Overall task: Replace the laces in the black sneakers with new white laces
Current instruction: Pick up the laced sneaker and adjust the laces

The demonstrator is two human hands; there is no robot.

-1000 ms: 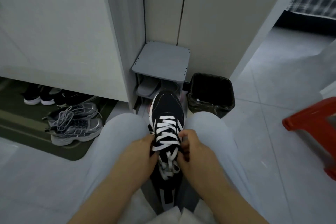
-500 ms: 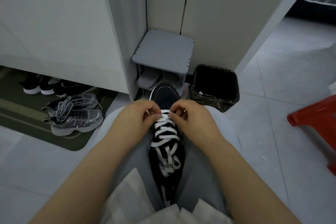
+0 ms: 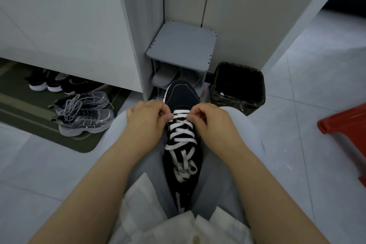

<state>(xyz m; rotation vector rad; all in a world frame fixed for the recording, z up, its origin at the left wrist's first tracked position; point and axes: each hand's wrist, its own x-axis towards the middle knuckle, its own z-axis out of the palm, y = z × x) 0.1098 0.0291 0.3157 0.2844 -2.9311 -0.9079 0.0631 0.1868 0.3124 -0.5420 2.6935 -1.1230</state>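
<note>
Compared with a second ago, the left hand now sits much further up the shoe. It is no longer beside the loose bow near the tongue but at the lacing row closest to the toe, and it barely differs from half a second ago. Its fingers are curled tight, with thumb and forefinger pinching the left end of that row of white lace. Between the two grips lies the black sneaker, wedged between the person's thighs. The lace already crosses every visible row on the near side of the grip, and its ends sit in a slack tangle closer to the body. To my eye the threading of this shoe looks done, and the hands are now working slack out from the toe end, row by row. The second sneaker of the pair cannot be picked out here. The right hand mirrors the left. It too is up from the bow area, with fingers folded and fingertips nipping the right end of the same row. The sneaker's long axis runs straight away from the person. The toe points beyond the grips toward the grey shoe rack, and the heel is tucked toward the body, lace side up. A lined bin stands beyond and to the right of the right-hand grip.
</note>
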